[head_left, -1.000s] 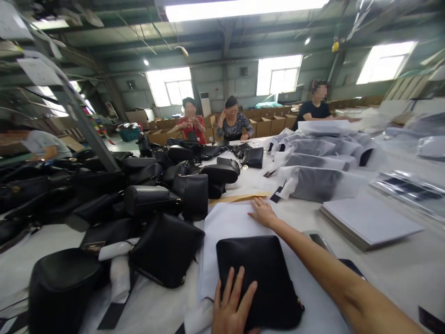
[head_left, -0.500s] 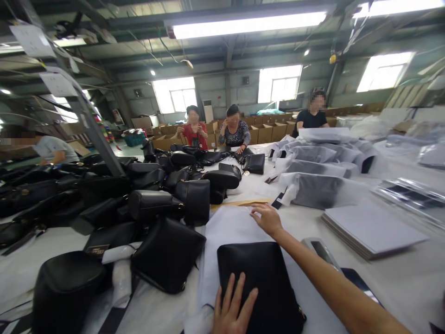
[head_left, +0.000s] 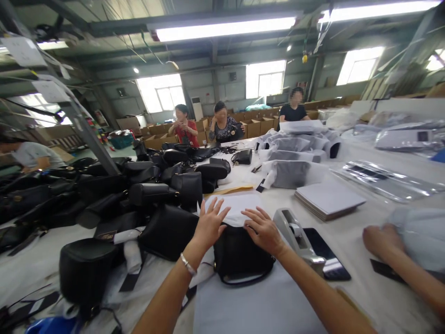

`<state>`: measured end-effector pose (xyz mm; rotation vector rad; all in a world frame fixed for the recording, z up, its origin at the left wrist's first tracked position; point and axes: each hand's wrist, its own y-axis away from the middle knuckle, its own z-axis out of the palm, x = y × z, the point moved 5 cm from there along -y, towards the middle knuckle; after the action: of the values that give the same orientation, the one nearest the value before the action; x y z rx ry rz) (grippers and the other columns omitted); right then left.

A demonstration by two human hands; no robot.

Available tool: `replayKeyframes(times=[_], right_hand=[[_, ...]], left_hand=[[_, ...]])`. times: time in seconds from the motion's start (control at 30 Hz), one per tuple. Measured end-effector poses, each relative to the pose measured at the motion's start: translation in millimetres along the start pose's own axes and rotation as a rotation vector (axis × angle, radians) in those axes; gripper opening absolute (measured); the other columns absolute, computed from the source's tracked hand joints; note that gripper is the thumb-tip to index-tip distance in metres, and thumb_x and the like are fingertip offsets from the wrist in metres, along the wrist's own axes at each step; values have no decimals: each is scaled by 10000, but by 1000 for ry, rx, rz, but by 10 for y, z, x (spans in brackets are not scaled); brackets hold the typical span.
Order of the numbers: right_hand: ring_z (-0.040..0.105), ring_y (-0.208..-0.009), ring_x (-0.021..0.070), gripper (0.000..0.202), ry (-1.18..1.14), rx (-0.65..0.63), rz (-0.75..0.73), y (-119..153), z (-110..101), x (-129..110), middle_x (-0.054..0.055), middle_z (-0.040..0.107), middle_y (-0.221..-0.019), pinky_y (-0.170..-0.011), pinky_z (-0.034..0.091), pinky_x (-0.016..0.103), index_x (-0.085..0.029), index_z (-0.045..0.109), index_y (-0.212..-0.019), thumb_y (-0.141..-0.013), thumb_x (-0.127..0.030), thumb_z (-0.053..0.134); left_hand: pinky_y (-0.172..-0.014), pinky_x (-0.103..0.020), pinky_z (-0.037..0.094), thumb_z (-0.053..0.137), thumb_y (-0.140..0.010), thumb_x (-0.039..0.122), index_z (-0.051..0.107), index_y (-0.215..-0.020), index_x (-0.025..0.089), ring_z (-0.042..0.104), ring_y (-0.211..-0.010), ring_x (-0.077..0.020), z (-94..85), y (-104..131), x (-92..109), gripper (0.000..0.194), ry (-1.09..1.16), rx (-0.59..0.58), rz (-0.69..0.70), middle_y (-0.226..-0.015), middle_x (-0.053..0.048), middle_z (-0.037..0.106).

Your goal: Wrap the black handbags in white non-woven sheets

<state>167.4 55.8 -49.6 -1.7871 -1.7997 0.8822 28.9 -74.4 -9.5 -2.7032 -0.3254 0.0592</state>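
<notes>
A black handbag [head_left: 239,257] lies in front of me, its strap curving along the near side. White tissue paper [head_left: 232,204] covers the bag's far edge, and more pale sheet [head_left: 250,306] spreads out on the near side. My left hand [head_left: 209,225] rests on the left part of the tissue with its fingers spread. On the right, my right hand [head_left: 262,229] touches the tissue and the bag's far right edge, fingers apart. Neither hand is closed round anything.
Many black bags [head_left: 167,232] crowd the left. To the right are a tape dispenser [head_left: 295,236], a phone [head_left: 327,253], stacked boards [head_left: 328,199] and wrapped bags [head_left: 288,172]. Another person's hand [head_left: 385,243] is at the far right. Several people sit or stand around the table.
The bag now has its strap toward me and tissue over its far edge. My left hand has moved forward from the bag onto the tissue. Another person's hand has appeared at right.
</notes>
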Motion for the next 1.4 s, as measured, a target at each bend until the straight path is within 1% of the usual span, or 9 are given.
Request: replayKeyframes(times=[0.1, 0.27, 0.37, 0.5, 0.63, 0.9, 1.07, 1.23, 1.4], right_hand=[[526, -1292, 228, 212, 24, -52, -15, 85, -56, -85, 52, 631, -1330, -1149, 334, 521, -236, 651, -1088, -920, -155, 550], [348, -1426, 279, 611, 147, -127, 17, 78, -117, -132, 79, 494, -1476, -1199, 205, 585, -248, 468, -1421, -846, -88, 600], [337, -1432, 294, 471, 194, -140, -43, 104, -62, -143, 77, 477, -1492, -1196, 175, 608, -250, 610, -1271, -846, -50, 581], [526, -1297, 271, 300, 180, -114, -104, 256, 28, -93, 69, 674, -1267, -1180, 224, 607, -221, 712, -1053, -880, -44, 542], [636, -1160, 238, 387, 158, -125, -100, 446, 76, -4, 60, 723, -1171, -1129, 368, 540, -203, 690, -1152, -884, -8, 490], [607, -1211, 221, 500, 170, -159, -105, 689, 95, 48, 57, 650, -1308, -1095, 434, 474, -191, 625, -1276, -873, 34, 433], [574, -1254, 225, 562, 154, -198, -121, 799, 137, 56, 60, 618, -1347, -1109, 418, 482, -205, 613, -1299, -837, 59, 433], [550, -1282, 221, 628, 112, -273, -62, 786, 145, 87, 55, 600, -1368, -1116, 412, 470, -240, 590, -1334, -801, 63, 451], [593, -1231, 214, 583, 67, -365, 74, 875, -24, 3, 59, 636, -1325, -1086, 447, 422, -227, 645, -1265, -810, 73, 438]], left_hand=[[-1148, -587, 293, 589, -832, 68, 698, -1017, 251, 572, -1244, -260, 163, -4, 41, 281, 39, -102, 68, -1257, -57, 675], [-875, -370, 545, 508, -890, 75, 669, -1032, 211, 682, -987, -221, 286, 265, 254, 254, 15, -62, 49, -1141, -81, 718], [-825, -363, 552, 482, -927, 114, 662, -1054, 205, 686, -932, -223, 307, 385, 357, 238, -1, -45, 61, -1102, -82, 725], [-979, -402, 504, 508, -911, 92, 622, -1196, 222, 645, -1106, -220, 283, 452, 327, 334, 9, -24, 103, -1277, -80, 662], [-1093, -435, 437, 528, -870, 38, 560, -1310, 222, 546, -1285, -228, 298, 514, 236, 477, 27, 3, 140, -1398, -62, 584], [-959, -367, 544, 502, -919, 58, 652, -1168, 192, 667, -1122, -213, 449, 795, 330, 321, 44, 58, 117, -1235, -64, 697], [-1073, -421, 451, 456, -995, 247, 665, -1134, 252, 715, -946, -169, 367, 771, 378, 251, 63, 88, 61, -1099, -25, 750], [-1140, -496, 353, 481, -974, 417, 425, -1451, 244, 428, -1386, -264, 447, 586, 437, 510, 81, 53, -53, -1516, -108, 446], [-1107, -632, 308, 469, -961, 492, 418, -1463, 309, 154, -1493, -363, 720, 767, 565, 537, 101, -75, -123, -1622, -92, 230]])
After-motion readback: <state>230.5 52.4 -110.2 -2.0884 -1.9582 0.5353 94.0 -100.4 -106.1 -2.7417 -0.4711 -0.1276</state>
